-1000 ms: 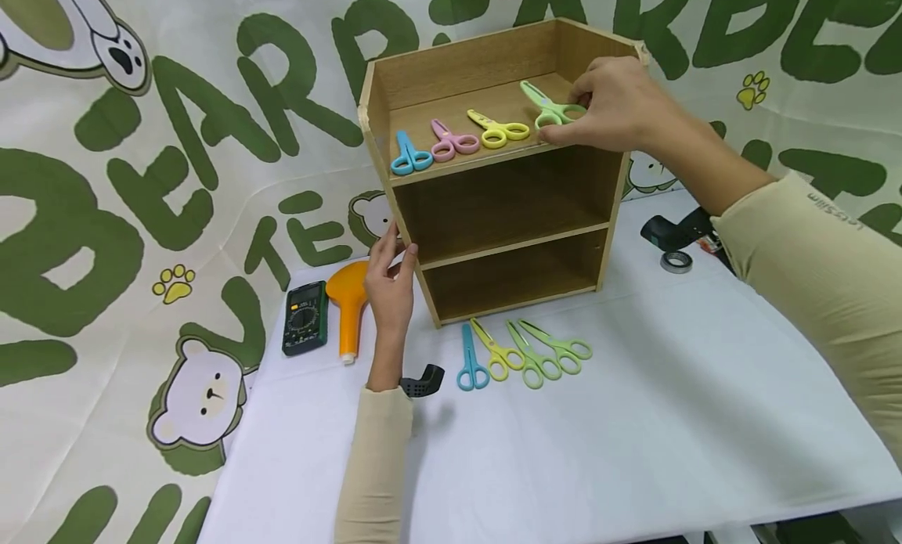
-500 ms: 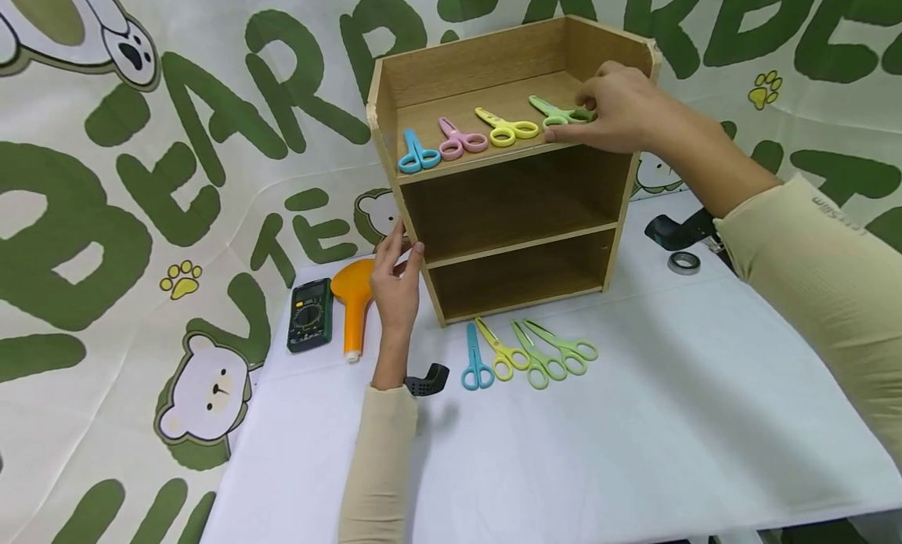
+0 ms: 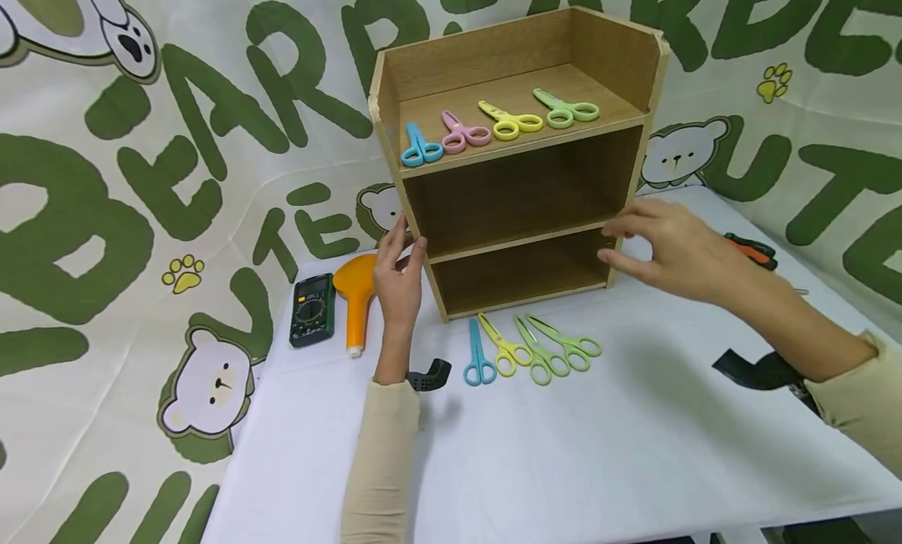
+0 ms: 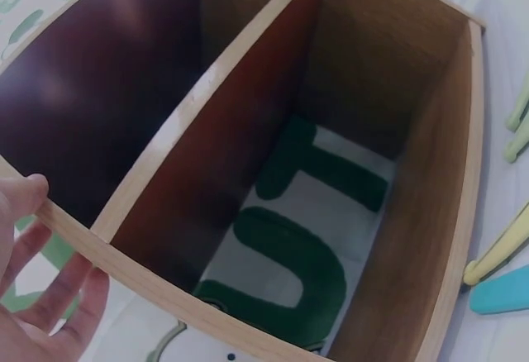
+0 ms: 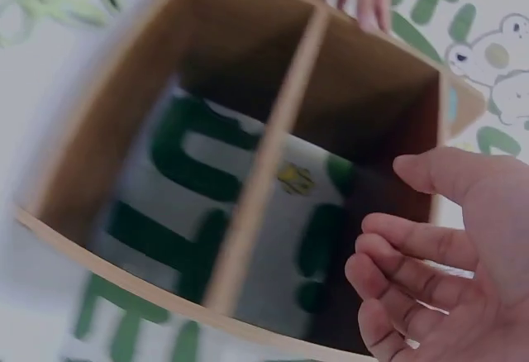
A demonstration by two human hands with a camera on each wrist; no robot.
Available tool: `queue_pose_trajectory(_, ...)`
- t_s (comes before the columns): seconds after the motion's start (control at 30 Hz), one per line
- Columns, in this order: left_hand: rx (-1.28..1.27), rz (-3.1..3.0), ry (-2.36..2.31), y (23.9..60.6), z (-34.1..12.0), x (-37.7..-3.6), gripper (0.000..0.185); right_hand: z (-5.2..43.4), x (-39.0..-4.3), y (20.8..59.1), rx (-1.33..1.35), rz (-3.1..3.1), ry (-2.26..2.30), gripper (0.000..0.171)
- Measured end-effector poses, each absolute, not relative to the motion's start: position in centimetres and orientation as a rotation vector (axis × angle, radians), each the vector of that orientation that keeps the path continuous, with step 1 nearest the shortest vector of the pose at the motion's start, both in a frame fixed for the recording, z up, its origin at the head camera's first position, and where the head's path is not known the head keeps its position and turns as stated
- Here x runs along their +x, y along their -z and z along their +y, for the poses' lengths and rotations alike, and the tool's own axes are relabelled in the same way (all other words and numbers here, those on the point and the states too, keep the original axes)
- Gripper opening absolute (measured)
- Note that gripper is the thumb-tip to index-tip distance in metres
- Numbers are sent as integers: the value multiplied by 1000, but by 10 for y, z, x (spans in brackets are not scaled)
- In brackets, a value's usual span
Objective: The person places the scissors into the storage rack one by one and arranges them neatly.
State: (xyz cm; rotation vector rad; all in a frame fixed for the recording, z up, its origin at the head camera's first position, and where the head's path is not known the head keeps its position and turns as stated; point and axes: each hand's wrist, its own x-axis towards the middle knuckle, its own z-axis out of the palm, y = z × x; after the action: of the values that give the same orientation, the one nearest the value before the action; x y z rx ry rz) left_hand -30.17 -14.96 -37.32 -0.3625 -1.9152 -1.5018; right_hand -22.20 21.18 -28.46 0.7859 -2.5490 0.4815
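A small wooden shelf (image 3: 517,243) stands on the white table. My left hand (image 3: 398,290) steadies its left side panel, thumb over the front edge (image 4: 140,271) and fingers along the outside. My right hand (image 3: 676,246), empty with loosely bent fingers, is in front of the shelf's right side; the right wrist view shows its fingers (image 5: 413,254) before the shelf's open front. On the top board lie blue scissors (image 3: 421,146), pink scissors (image 3: 465,133), yellow scissors (image 3: 510,121) and light green scissors (image 3: 566,109), side by side.
Before the shelf lie more blue scissors (image 3: 477,356), yellow scissors (image 3: 505,347) and two light green pairs of scissors (image 3: 574,347). A multimeter (image 3: 312,311) and an orange paddle-shaped object (image 3: 355,297) lie left. A red-and-black tool (image 3: 754,250) lies right. A printed cloth (image 3: 211,215) hangs behind.
My right hand has let go of the light green scissors, which now lie flat on the top board. It has moved down to the shelf's right side. My left hand stays in place.
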Motion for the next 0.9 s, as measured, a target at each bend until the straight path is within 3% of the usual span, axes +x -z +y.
queue_pose_trajectory(0.43,-365,-1915,1473,374,-153,-302,48,207,-213,404,900,-2741,-637,37)
queue_pose_trajectory(0.7,-370,-1913,1475,373,-150,-301,50,206,-214,441,918,-2830,-581,57)
queue_pose_trajectory(0.9,-371,-1904,1489,372,-148,-302,50,201,-220,456,921,-2824,-596,56)
